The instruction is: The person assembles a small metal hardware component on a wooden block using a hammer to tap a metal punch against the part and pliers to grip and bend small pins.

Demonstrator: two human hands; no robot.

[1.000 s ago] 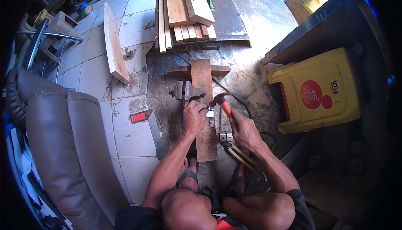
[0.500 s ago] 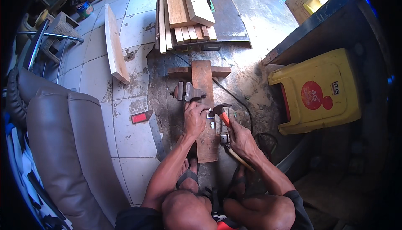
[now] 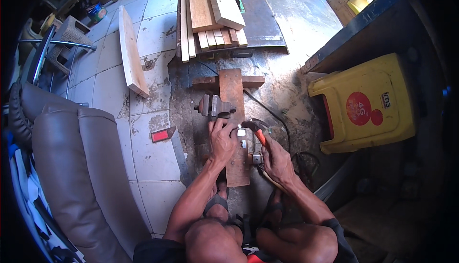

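A narrow brown plank [image 3: 235,169] lies lengthwise before me. My left hand [image 3: 223,142] rests over its left edge, fingers closed in a pinch beside a small shiny metal piece [image 3: 241,132]; what lies between the fingertips is too small to make out. Gripped in my right hand [image 3: 278,160] is a hammer [image 3: 260,137] with an orange handle. Its dark head is just right of the metal piece, close to my left fingertips; whether it touches cannot be told. A second small metal piece [image 3: 244,144] lies nearer me on the plank.
A bench vise [image 3: 213,106] sits at the plank's left. Another wooden-handled tool [image 3: 272,179] lies right of the plank. A handsaw [image 3: 180,160] with a red-marked handle lies on the tiles. Stacked boards [image 3: 205,9], a yellow plastic stool [image 3: 387,105] and a brown cushioned seat [image 3: 71,167] stand around.
The hammer head has shifted slightly, tilting lower beside the metal piece. My left fingers have drawn in a little, and more of the metal piece shows.
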